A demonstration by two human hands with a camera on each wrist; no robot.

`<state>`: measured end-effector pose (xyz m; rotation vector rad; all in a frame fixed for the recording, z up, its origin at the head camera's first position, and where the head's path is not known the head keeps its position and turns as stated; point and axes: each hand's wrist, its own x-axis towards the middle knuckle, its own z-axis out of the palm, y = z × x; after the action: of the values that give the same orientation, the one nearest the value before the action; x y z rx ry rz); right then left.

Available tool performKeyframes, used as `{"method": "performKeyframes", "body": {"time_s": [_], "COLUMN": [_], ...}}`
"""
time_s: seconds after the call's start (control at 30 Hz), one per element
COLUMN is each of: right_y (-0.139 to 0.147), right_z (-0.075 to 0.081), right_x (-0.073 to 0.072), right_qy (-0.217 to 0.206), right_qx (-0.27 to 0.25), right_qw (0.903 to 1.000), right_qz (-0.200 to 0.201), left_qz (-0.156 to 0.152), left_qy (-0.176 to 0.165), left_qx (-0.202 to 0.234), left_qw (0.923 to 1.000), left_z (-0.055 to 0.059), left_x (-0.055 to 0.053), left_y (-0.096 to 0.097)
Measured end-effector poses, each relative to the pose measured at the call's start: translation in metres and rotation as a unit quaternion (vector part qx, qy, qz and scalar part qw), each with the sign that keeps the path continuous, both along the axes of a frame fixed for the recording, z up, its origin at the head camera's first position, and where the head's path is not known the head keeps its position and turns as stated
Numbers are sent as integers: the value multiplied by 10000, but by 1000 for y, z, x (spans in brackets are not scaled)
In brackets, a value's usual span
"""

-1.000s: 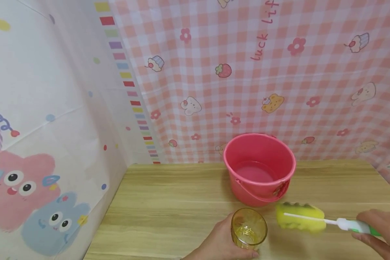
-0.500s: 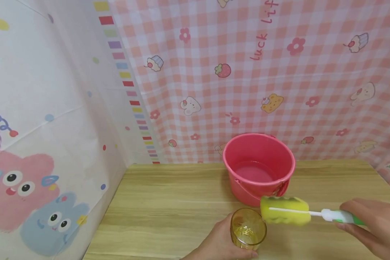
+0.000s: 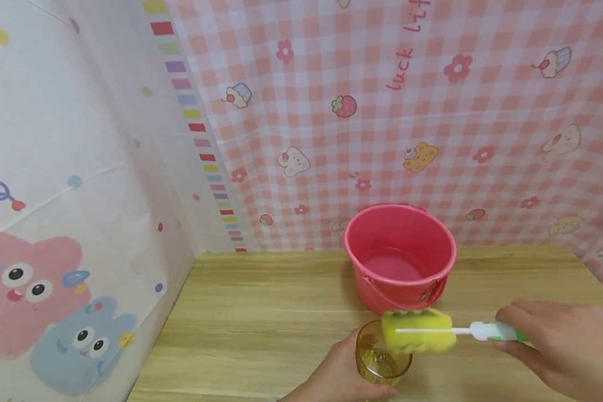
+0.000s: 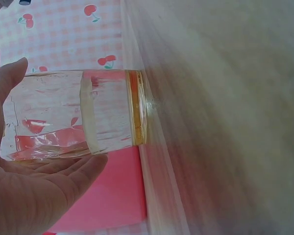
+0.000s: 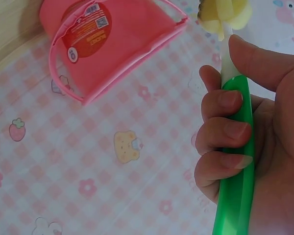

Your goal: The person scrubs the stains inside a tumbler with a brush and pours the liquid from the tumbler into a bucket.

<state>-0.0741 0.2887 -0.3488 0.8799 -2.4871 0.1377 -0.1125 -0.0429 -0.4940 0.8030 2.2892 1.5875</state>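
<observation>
My left hand [image 3: 338,373] holds an amber-tinted drinking glass [image 3: 377,365], which is upright at the front of the table. In the left wrist view the fingers and thumb lie around the glass [image 4: 108,115], its thick base right at the tabletop. My right hand [image 3: 548,340] grips a sponge bottle brush [image 3: 418,332] held level. Its yellow sponge head overlaps the rim of the glass in the head view. In the right wrist view several fingers curl round the brush's green handle [image 5: 239,191], with the thumb along its white neck.
A pink bucket [image 3: 382,298] with a handle hanging at its front stands just behind the glass and brush. The wood-grain table [image 3: 261,312] ends at a pink checked cloth [image 3: 321,139] behind and a white printed cloth [image 3: 80,234] at left.
My right hand has moved the brush to the left, from beside the glass to over its rim. My left hand and the glass stay in place.
</observation>
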Motion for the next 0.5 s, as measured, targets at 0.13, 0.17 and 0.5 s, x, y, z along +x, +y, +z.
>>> {"method": "performKeyframes", "body": {"time_s": [0.13, 0.17, 0.5], "right_y": [-7, -8, -23], "right_z": [4, 5, 13], "right_x": [-3, -4, -11], "right_qy": [82, 146, 116], "right_qx": [51, 68, 428], "right_qw": [9996, 9994, 9968], "right_qz": [255, 322, 669], "left_qz": [-53, -71, -127], "left_qy": [31, 33, -46], "left_qx": [96, 123, 176], "left_qw": [9999, 9999, 9998], "left_z": [0, 0, -1], "left_x": [0, 0, 0], "left_y": [1, 1, 0]}}
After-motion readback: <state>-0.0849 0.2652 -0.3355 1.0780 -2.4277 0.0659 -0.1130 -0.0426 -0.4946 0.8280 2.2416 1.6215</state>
